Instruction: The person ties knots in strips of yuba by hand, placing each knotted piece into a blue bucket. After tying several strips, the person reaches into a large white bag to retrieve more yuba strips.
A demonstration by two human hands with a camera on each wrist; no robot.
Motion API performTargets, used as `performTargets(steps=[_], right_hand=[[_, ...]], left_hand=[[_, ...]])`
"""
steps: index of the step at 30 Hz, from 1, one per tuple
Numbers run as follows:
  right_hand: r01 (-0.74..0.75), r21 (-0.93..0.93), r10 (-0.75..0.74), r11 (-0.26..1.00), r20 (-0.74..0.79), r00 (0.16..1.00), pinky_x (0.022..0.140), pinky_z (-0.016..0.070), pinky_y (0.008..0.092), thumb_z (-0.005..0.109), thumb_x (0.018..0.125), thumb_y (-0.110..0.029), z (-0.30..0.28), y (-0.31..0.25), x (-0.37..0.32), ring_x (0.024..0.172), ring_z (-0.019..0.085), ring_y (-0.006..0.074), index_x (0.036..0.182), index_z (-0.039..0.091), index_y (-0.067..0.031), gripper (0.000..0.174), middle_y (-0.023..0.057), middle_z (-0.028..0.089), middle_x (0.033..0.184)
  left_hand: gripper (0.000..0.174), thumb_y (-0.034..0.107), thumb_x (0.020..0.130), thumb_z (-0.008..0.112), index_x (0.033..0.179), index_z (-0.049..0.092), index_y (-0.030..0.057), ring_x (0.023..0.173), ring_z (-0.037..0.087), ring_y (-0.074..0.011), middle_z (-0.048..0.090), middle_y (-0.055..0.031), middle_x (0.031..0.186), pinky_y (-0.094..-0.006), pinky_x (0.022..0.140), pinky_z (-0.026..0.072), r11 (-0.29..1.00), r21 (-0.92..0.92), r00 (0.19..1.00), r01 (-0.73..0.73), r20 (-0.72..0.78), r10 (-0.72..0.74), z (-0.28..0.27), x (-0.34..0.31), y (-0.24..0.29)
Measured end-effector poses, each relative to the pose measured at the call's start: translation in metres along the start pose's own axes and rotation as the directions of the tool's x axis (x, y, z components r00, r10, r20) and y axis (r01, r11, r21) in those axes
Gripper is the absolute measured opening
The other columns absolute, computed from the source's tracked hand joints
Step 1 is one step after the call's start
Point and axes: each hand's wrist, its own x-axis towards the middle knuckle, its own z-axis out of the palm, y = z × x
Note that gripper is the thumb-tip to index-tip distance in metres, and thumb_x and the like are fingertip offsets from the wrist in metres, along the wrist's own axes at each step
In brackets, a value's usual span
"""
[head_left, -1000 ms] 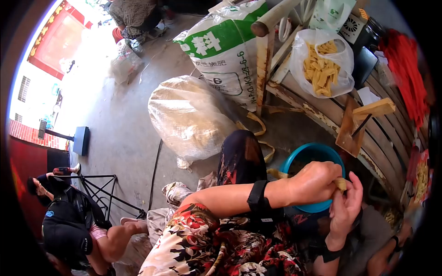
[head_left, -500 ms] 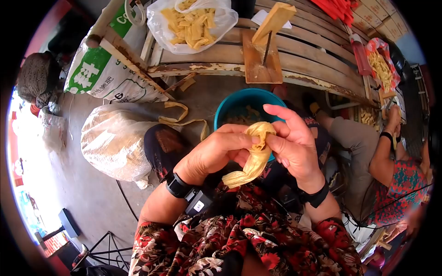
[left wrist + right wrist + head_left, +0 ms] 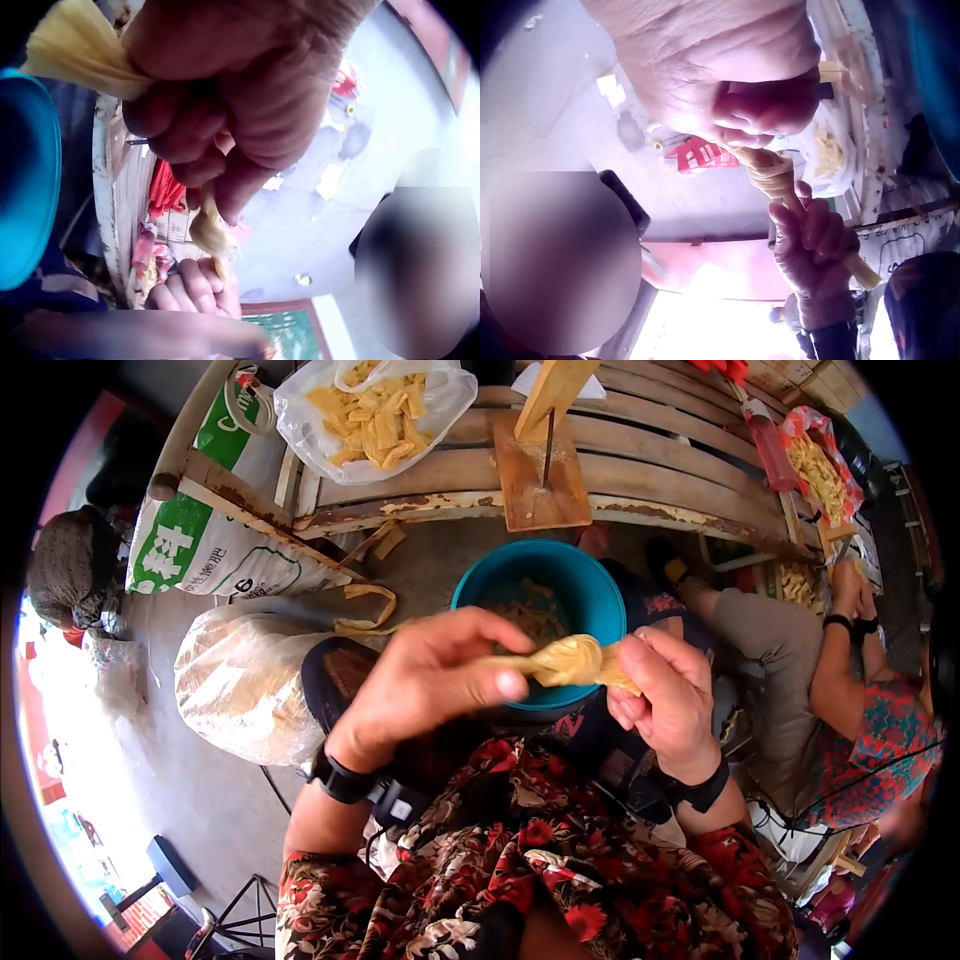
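Observation:
A soft yellow strip with a knot (image 3: 572,658) in its middle stretches between my two hands above a teal basin (image 3: 592,598). On one side of the knot, my left hand (image 3: 425,675) grips the strip; a loose flat tail (image 3: 79,56) sticks out beyond its fingers in the left wrist view. Curled fingers of my right hand (image 3: 668,702) pinch the other end close against the knot. Twisted folds of the knot (image 3: 769,174) show between both hands in the right wrist view. Small yellowish pieces (image 3: 535,605) lie inside the basin.
Beyond the basin stands a slatted bench (image 3: 650,488) bearing a bag of yellow pieces (image 3: 375,420) and a wooden stand with a metal rod (image 3: 545,475). Sacks (image 3: 245,685) stand at left. Another person (image 3: 860,730) sits at right.
The view has swung toward the bench. The strip, earlier looped with a hanging tail, now runs straight between the hands with a tight knot; the hands have moved apart.

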Motion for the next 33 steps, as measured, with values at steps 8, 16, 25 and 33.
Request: performTargets(steps=[8,16,25,33], right_hand=[[-0.011,-0.350,0.092,0.937,0.216,0.972,0.067,0.0488,0.0238,0.043,0.096,-0.042,-0.028,-0.006,0.025,0.071,0.061,0.0111,0.105,0.061,0.0020,0.048,0.0114,0.065,0.090],[0.003,-0.196,0.074,0.981,0.388,0.919,0.054,0.0480,0.0245,0.044,0.097,-0.035,-0.008,-0.018,-0.001,0.043,0.045,0.0053,0.076,0.054,-0.0003,0.042,0.0003,0.048,0.054],[0.039,-0.538,0.209,0.842,0.393,0.895,0.062,0.0487,0.0270,0.041,0.097,-0.041,-0.021,-0.022,0.026,0.067,0.062,0.0152,0.097,0.060,0.0035,0.048,0.0101,0.064,0.080],[-0.024,-0.412,0.312,0.911,0.649,0.694,0.045,0.0396,0.0213,0.043,0.096,-0.038,-0.018,0.005,0.020,0.052,0.052,0.0071,0.085,0.052,-0.0053,0.036,-0.0002,0.051,0.062]], left_hand=[[0.019,0.012,0.082,0.069,0.095,0.064,-0.0014,0.071,0.055,-0.0044,0.064,-0.0011,0.077,-0.0207,0.063,0.0450,0.923,0.355,0.982,-0.146,-0.061,0.178,-0.001,-0.001,-0.004],[0.014,0.008,0.080,0.071,0.090,0.066,-0.0012,0.069,0.056,-0.0059,0.064,-0.0019,0.075,-0.0211,0.063,0.0452,0.941,0.289,0.974,-0.174,-0.091,0.208,0.000,-0.011,0.007],[0.010,0.007,0.077,0.071,0.085,0.067,0.0022,0.068,0.062,-0.0156,0.065,-0.0069,0.075,-0.0256,0.060,0.0467,0.744,0.568,0.926,-0.350,0.092,0.365,-0.001,0.003,0.001],[0.012,0.016,0.074,0.074,0.081,0.067,0.0088,0.060,0.062,-0.0259,0.063,-0.0066,0.070,-0.0324,0.053,0.0481,0.418,0.756,0.833,-0.503,0.295,0.468,-0.009,-0.011,0.007]])
